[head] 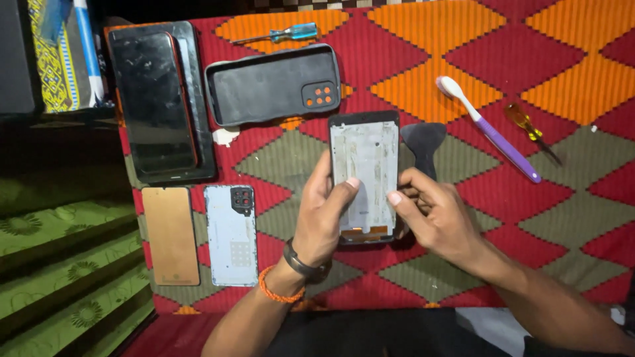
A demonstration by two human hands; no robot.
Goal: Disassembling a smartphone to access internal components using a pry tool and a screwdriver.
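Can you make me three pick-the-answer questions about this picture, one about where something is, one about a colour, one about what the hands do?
1. Where does the toothbrush lie?
A. right of the hands
B. on the dark case
C. under the left hand

2. What colour is the handle of the screwdriver at the top?
A. yellow
B. blue
C. purple

3. The phone frame is:
A. flat on the cloth
B. held by both hands
C. inside a case

Answers: 1 A, it lies on the cloth there. 2 B, blue. 3 B, left hand and right hand grip it.
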